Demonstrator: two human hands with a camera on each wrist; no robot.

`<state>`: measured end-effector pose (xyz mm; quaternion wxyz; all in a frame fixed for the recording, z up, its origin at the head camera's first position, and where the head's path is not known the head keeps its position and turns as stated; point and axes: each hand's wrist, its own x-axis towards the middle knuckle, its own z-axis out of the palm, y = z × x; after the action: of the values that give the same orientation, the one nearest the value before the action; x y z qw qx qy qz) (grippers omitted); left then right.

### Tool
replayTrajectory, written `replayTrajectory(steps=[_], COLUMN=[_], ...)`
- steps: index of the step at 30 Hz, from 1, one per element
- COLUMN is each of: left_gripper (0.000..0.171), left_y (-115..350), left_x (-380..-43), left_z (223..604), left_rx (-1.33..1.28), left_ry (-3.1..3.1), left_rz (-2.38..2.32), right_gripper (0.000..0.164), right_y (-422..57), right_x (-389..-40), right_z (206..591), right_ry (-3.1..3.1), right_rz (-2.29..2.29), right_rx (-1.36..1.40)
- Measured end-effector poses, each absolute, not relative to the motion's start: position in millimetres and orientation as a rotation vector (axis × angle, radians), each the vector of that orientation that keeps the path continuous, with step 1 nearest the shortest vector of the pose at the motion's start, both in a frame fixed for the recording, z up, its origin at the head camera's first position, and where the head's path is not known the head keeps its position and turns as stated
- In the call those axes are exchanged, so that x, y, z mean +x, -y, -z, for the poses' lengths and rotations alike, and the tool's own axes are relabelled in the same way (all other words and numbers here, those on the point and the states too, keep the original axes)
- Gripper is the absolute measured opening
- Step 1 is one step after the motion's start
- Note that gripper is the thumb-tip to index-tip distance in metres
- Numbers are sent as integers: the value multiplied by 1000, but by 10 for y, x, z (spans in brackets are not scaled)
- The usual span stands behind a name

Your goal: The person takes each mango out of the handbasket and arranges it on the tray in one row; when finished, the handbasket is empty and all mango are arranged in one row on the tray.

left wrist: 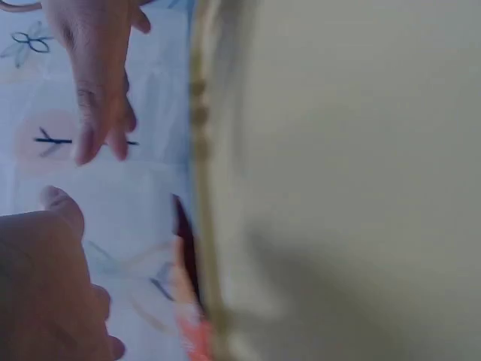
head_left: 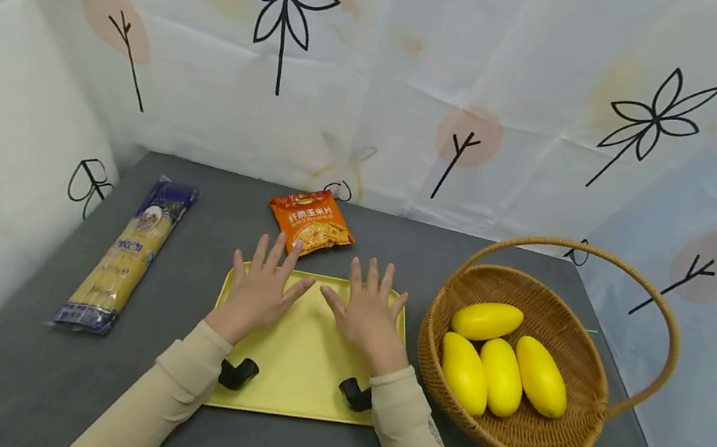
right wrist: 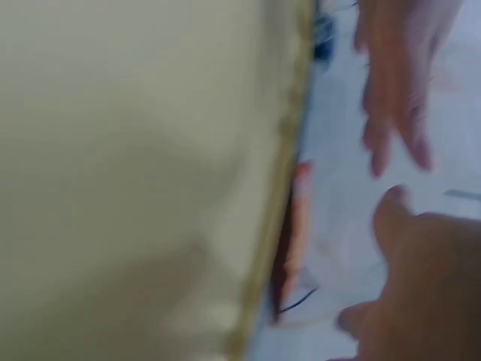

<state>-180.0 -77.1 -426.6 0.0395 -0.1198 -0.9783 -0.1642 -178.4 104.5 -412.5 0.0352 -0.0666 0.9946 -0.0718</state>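
Note:
Both hands hover over a yellow tray (head_left: 300,400) with fingers spread and nothing held. The left hand (head_left: 257,292) is over the tray's left half, its fingertips reaching past the far rim. Over the right half is the right hand (head_left: 371,317), palm down, thumb pointing toward the other hand. Just beyond the tray lies an orange snack packet (head_left: 312,220), close to the left fingertips but apart from the right ones. In the left wrist view the left hand (left wrist: 45,289) is partly cut off; the right wrist view shows the right hand (right wrist: 432,278) blurred.
A wicker basket (head_left: 549,445) with a tall handle stands on the right, holding several yellow mango-like fruits (head_left: 500,377). At the left lies a clear-and-blue pack of noodles (head_left: 128,256). Patterned white cloth (head_left: 388,46) encloses the grey table (head_left: 201,229) at back and sides.

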Motion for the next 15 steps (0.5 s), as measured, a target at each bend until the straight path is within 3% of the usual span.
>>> replayTrajectory(steps=[5,9,15], left_gripper=[67,63,66], left_y=[800,960,1272], left_x=[-1385,-1045,-725], left_z=[3935,3829,4117], left_rx=[-567,-654,-573], left_ry=[2938,2919,2981], left_rz=[624,717,848], right_gripper=[74,60,35], right_y=[-1052,-1152,-1628], right_x=[-1274,-863,-586], right_z=[3688,3318,3137], right_ry=[-3038,-3064,-3236], right_rz=[424,580,671], right_rx=[-445,-596,-378])
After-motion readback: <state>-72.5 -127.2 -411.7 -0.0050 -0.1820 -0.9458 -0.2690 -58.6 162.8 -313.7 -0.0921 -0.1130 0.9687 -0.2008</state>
